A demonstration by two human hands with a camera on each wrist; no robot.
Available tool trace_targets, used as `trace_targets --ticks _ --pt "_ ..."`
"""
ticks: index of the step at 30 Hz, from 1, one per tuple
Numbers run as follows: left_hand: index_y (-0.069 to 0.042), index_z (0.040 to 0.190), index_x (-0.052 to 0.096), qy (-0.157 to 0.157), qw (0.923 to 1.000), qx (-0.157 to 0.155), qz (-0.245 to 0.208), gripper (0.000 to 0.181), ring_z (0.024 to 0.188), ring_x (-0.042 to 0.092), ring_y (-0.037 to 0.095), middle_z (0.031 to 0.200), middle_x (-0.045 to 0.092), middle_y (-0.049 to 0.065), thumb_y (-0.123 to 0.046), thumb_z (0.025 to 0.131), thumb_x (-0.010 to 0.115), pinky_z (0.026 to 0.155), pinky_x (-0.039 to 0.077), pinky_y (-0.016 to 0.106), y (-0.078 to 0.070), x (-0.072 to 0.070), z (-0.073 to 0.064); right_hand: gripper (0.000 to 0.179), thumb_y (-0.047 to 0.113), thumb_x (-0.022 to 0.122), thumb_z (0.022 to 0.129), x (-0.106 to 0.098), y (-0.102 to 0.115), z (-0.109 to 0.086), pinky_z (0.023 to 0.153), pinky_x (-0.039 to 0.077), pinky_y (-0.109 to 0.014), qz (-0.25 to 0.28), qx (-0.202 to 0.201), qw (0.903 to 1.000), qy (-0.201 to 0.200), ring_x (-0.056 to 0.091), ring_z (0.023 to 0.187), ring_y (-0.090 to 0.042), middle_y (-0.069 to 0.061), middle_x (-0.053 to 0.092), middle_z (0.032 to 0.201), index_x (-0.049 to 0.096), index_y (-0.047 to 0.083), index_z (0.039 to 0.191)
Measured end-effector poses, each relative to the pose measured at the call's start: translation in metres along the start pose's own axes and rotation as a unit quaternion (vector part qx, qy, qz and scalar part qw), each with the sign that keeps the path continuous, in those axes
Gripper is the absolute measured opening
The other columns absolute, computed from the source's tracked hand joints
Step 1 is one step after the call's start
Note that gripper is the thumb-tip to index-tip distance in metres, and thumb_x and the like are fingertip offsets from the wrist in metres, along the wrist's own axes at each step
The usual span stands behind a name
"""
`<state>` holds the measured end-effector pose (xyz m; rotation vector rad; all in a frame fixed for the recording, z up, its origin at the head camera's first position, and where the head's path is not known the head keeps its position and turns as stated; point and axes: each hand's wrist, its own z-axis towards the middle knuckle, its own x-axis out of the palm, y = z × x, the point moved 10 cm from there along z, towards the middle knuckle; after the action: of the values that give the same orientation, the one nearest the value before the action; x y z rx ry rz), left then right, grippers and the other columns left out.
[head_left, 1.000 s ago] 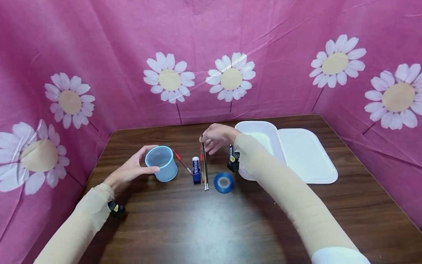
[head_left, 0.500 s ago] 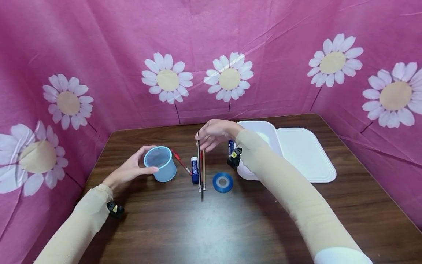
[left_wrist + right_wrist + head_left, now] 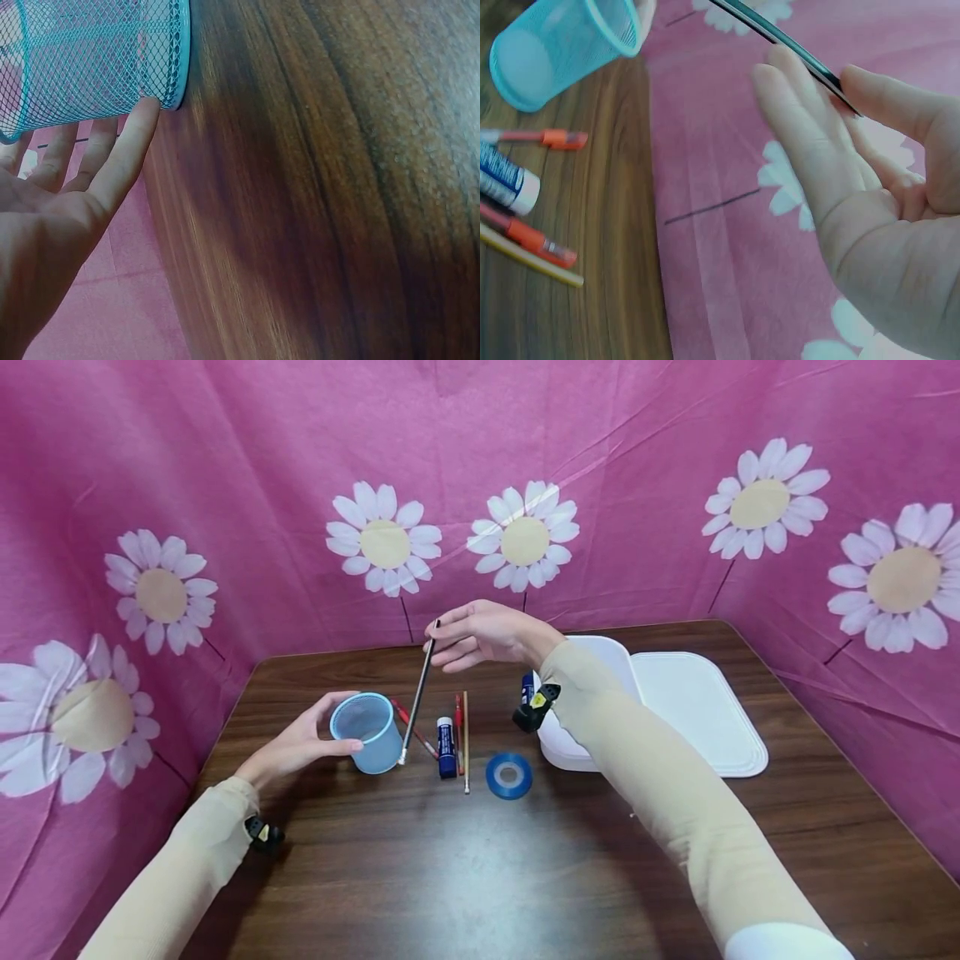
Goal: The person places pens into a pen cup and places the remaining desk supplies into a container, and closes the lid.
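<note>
My left hand [image 3: 303, 743] holds a light blue mesh pen cup [image 3: 384, 750] upright on the table, thumb at the near side and fingers behind. In the left wrist view, its fingers lie along the mesh wall [image 3: 97, 67]. My right hand [image 3: 487, 633] pinches a dark pencil [image 3: 421, 697] near its upper end, between thumb and fingers. The pencil slants down to the left, and its silver eraser end overlaps the cup's right side in the head view. In the right wrist view, the dark pencil [image 3: 795, 49] crosses the fingertips.
A red pen [image 3: 403, 714], a blue glue stick [image 3: 446, 750], another red pen [image 3: 459, 714] and a tan pencil [image 3: 467, 747] lie mid-table. Right of them are a blue tape roll [image 3: 497, 777], a blue tube [image 3: 527, 687], a white container [image 3: 566, 752] and its lid [image 3: 697, 710].
My right hand has lifted the dark pencil from beside the tan one and carried it up and left toward the pen cup. The left hand and cup have stayed put.
</note>
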<state>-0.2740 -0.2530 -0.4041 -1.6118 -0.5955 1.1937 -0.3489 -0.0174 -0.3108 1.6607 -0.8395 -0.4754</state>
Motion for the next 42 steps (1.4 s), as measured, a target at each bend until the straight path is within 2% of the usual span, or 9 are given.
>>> trace_targets --ticks 7,11,15,20,24,28,33,38,42 --pt "-0.013 0.152 0.037 0.004 1.0 0.0 -0.002 0.077 0.129 0.047 0.031 0.142 0.049 0.013 -0.013 0.089 0.08 0.094 0.051 0.027 0.002 0.0 0.0 0.02 0.009 0.061 0.103 0.008 0.018 0.002 0.09 0.057 -0.047 0.054 -0.069 0.996 -0.02 0.069 0.108 -0.036 -0.017 0.071 0.11 0.065 -0.001 0.12" --pt "-0.014 0.152 0.037 0.003 1.0 -0.002 -0.001 0.077 0.126 0.049 0.027 0.141 0.05 0.012 -0.013 0.089 0.08 0.094 0.051 0.028 0.001 0.0 0.0 0.019 0.009 0.063 0.101 0.011 0.02 0.006 0.092 0.056 -0.048 0.086 -0.093 0.9914 -0.032 0.068 0.11 -0.037 -0.013 0.072 0.104 0.065 0.0 0.118" --pt "-0.014 0.151 0.037 0.001 1.0 -0.004 -0.004 0.077 0.125 0.05 0.024 0.141 0.05 0.012 -0.014 0.088 0.081 0.094 0.051 0.028 0.001 0.0 -0.001 0.025 0.009 0.064 0.101 0.016 0.016 0.011 0.094 0.054 -0.05 0.093 -0.103 0.9897 -0.035 0.068 0.11 -0.038 -0.012 0.073 0.102 0.063 -0.003 0.123" --pt "-0.014 0.151 0.037 0.0 1.0 -0.007 -0.001 0.077 0.124 0.052 0.021 0.14 0.051 0.011 -0.014 0.088 0.081 0.094 0.051 0.028 0.002 0.0 0.0 0.024 0.01 0.065 0.101 0.024 0.01 0.017 0.097 0.052 -0.053 0.066 -0.109 0.9914 -0.031 0.071 0.104 -0.033 -0.016 0.072 0.104 0.065 -0.002 0.121" --pt "-0.014 0.152 0.037 0.002 1.0 -0.007 -0.001 0.077 0.126 0.05 0.024 0.141 0.051 0.011 -0.015 0.088 0.081 0.095 0.05 0.029 0.002 0.001 0.001 0.023 0.012 0.064 0.101 0.033 0.007 0.021 0.098 0.05 -0.055 0.031 -0.112 0.993 -0.023 0.071 0.103 -0.032 -0.019 0.072 0.11 0.066 -0.001 0.12" --pt "-0.013 0.152 0.036 0.004 0.9999 -0.009 -0.005 0.077 0.128 0.047 0.03 0.143 0.049 0.013 -0.015 0.089 0.081 0.095 0.051 0.027 0.002 0.0 0.001 0.026 0.014 0.065 0.101 0.043 0.003 0.026 0.094 0.055 -0.049 -0.009 -0.103 0.9944 -0.018 0.07 0.106 -0.034 -0.02 0.071 0.114 0.066 0.0 0.123" --pt "-0.013 0.152 0.036 0.006 0.9999 -0.012 -0.004 0.077 0.13 0.045 0.032 0.145 0.047 0.014 -0.015 0.089 0.08 0.095 0.05 0.025 0.003 -0.001 0.002 0.028 0.016 0.067 0.1 0.054 -0.007 0.035 0.087 0.059 -0.043 -0.057 -0.086 0.9946 -0.009 0.071 0.104 -0.033 -0.018 0.071 0.111 0.066 0.001 0.124" --pt "-0.013 0.152 0.036 0.005 0.9999 -0.011 0.002 0.077 0.13 0.046 0.032 0.144 0.049 0.014 -0.016 0.089 0.08 0.096 0.05 0.027 0.003 -0.001 0.004 0.026 0.016 0.069 0.099 0.061 -0.016 0.042 0.082 0.06 -0.041 -0.061 -0.079 0.995 -0.008 0.069 0.106 -0.039 -0.016 0.073 0.107 0.068 0.001 0.121" --pt "-0.01 0.152 0.035 0.005 0.9999 -0.009 0.002 0.076 0.129 0.046 0.034 0.144 0.048 0.017 -0.013 0.09 0.079 0.095 0.05 0.026 0.003 0.0 0.003 0.028 0.017 0.069 0.099 0.065 -0.024 0.048 0.084 0.06 -0.044 -0.043 -0.068 0.9966 -0.018 0.069 0.106 -0.039 -0.015 0.074 0.104 0.068 0.002 0.123"
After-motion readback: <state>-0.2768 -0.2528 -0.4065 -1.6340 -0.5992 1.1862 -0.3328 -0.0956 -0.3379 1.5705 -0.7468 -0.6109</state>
